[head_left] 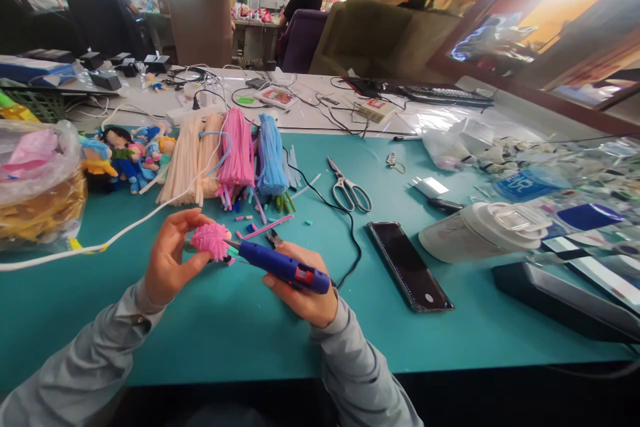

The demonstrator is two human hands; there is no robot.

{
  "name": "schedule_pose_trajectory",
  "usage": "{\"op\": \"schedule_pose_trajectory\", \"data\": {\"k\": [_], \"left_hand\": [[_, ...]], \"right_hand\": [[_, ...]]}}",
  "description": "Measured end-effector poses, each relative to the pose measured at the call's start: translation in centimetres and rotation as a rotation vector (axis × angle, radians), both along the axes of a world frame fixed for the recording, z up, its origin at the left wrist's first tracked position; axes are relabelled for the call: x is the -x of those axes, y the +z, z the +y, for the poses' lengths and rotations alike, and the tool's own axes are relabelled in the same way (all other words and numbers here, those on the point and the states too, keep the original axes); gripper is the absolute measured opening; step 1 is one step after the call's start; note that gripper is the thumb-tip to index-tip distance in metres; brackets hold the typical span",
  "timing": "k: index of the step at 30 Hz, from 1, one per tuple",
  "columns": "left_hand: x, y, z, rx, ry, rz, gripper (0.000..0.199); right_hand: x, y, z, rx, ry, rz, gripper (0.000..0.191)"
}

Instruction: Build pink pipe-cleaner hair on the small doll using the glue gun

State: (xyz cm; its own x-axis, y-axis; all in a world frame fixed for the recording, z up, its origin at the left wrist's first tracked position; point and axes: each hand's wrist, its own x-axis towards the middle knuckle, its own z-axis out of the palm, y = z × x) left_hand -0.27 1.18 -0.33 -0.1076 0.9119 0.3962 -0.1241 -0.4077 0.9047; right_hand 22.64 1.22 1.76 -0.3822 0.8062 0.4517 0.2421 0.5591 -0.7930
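Note:
Between the thumb and fingers of my left hand (173,255) is a pink fuzzy piece (212,241), apparently made of pipe cleaners. My right hand (306,287) is wrapped round a dark blue glue gun (280,265). The gun's nozzle points left and meets the right side of the pink piece, though I cannot tell if glue is coming out. Just behind the gun lie pliers (273,237), partly hidden, and a loose pink pipe cleaner (267,227). Bundles of peach (186,160), pink (236,150) and blue pipe cleaners (271,157) stand beyond my hands.
Scissors (349,188) lie behind a black cord. To the right are a phone (410,267), a white lidded cup (480,230) and a black case (565,300). At the left, a white cable (135,221) crosses the mat near small dolls (127,150) and a plastic bag (40,180).

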Motion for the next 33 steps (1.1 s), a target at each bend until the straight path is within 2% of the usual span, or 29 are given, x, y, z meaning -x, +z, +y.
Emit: {"op": "schedule_pose_trajectory", "data": {"k": [13,33], "left_hand": [[0.07,-0.28,0.04,-0.043,-0.025,0.020,0.049],[-0.07,0.09,0.13,-0.072,-0.024,-0.011,0.049]], "right_hand": [[0.16,0.08,-0.13,0.029,0.001,0.001,0.025],[0.00,0.08,-0.26,0.063,-0.002,0.003,0.026]]}}
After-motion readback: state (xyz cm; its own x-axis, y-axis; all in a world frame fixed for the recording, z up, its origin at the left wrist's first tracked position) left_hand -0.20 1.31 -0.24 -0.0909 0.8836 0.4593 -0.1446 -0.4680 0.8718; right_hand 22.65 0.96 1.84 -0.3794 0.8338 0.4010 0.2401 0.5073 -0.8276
